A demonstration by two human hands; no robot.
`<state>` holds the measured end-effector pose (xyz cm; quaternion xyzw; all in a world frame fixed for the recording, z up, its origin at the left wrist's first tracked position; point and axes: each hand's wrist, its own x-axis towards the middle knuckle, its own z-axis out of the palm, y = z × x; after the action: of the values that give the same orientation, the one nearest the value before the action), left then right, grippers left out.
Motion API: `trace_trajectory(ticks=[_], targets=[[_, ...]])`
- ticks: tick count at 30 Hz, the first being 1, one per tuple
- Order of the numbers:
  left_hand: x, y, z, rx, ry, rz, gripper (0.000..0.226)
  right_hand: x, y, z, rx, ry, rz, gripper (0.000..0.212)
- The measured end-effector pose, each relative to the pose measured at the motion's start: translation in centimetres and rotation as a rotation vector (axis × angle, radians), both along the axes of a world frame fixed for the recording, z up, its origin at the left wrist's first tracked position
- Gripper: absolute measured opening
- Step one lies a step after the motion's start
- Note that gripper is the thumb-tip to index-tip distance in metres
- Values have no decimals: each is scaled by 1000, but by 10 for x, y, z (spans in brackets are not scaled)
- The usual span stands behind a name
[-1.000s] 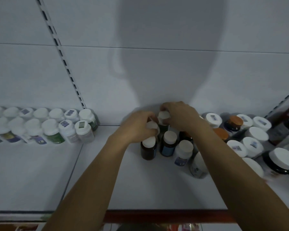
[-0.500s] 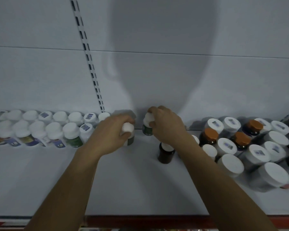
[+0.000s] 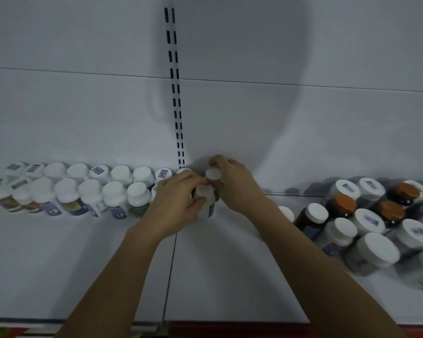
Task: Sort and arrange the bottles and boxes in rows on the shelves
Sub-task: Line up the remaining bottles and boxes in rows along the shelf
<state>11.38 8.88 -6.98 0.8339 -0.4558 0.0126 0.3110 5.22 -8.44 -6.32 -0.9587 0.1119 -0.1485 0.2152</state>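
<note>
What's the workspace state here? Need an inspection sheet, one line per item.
Surface: white shelf, bare in the middle, with a seam running front to back.
Job's things: two neat rows of white-capped bottles on the left, along the back wall; no boxes seen.
Clutter: unsorted bottles bunched on the right, some with orange caps.
Grip: left hand holds the front bottle at the end of the rows; right hand holds the back bottle beside it.
Cables: nothing seen.
Surroundings: white back panel with a slotted upright; red shelf edge at the front.
</note>
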Motion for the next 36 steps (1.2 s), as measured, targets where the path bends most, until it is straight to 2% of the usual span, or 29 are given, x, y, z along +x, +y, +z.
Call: trace_trajectory(ticks=[3,6,9,12,17,21,24,27,30,34,36], targets=[[4,10,1,-56,-54,94,33,0,1,-7,96,-22,3,33],[10,19,5,53,-23,117,51,-2,3,-10,173,-45,-16,36],[13,24,3,198,3,67,73,-14,7,-13,295,-46,-45,54],[15,26,0,229,-10,49,85,-34,12,-21,372,-65,-68,71],[21,26,-2,250,-30,36,93,-38,27,-39,479,14,-22,93],[22,23,-2,272,-45,67,92,-34,30,-38,490,9,-49,98],[24,21,0,287,-71,81,89,-41,29,-30,403,58,-45,99],[26,22,5,358,-52,75,89,-56,26,-17,326,92,-52,97],[22,18,17,306,18,44,80,-75,21,0,275,98,-65,84],[7,-7,36,252,-22,-41,71,-105,2,33,217,66,-72,63],[0,-23,41,272,-20,-88,74,-123,-12,47,212,43,-125,55]])
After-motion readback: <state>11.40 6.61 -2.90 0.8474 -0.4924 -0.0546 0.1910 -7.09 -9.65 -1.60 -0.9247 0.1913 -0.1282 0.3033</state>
